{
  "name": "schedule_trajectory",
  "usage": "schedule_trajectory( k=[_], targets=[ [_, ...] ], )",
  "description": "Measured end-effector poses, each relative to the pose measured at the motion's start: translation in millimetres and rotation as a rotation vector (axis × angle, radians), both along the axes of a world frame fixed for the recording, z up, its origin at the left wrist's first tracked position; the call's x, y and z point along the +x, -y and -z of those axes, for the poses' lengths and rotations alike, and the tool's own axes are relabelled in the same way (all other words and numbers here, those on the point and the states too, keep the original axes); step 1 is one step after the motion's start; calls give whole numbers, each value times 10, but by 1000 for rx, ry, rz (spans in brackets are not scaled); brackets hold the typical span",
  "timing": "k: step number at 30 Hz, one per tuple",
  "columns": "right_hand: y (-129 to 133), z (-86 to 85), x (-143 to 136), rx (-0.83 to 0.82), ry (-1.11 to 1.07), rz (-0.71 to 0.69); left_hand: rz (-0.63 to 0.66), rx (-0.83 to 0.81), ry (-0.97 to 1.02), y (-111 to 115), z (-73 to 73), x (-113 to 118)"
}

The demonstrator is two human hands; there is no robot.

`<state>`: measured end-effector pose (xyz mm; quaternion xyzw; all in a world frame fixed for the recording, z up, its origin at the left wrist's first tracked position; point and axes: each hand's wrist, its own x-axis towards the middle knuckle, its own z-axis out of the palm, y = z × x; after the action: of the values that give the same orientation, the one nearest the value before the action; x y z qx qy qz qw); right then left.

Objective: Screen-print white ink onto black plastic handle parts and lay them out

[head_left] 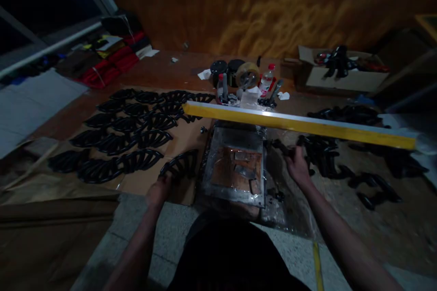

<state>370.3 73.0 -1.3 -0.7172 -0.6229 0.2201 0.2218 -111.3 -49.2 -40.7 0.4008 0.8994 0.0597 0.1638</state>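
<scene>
My left hand (pixel 160 188) is closed at the near end of a short row of glossy black curved handles (pixel 182 162) on the cardboard, its fingers pinching the end one. My right hand (pixel 297 166) is closed around a dark handle-like piece (pixel 282 147), partly hidden by the fingers and blurred. Between the hands lies a square, plastic-wrapped plate (pixel 221 191) with a brown middle and several small metal-looking pieces (pixel 245 172) on it. To the right of my right hand is a pile of black handles (pixel 326 157). One C-shaped black handle (pixel 375 188) rests nearer the front.
Several rows of black handles (pixel 116 134) cover cardboard (pixel 139 182) at left. A long yellow bar (pixel 293 125) crosses above the table. Behind it are dark jars (pixel 218 69), a tape roll (pixel 247 75), bottles (pixel 266 79) and an open carton (pixel 341 77).
</scene>
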Motion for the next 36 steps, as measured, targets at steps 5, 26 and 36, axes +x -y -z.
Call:
schedule_trajectory(
  k=[5,26,36],
  targets=[
    [206,80,-705,-7,-350,-357,189,100,-145,21,96,565],
    [340,-5,-1112,139,558,-676,41,129,-105,-222,370,780],
    [276,-44,-1332,202,582,-723,53,138,-83,-247,310,725]
  ],
)
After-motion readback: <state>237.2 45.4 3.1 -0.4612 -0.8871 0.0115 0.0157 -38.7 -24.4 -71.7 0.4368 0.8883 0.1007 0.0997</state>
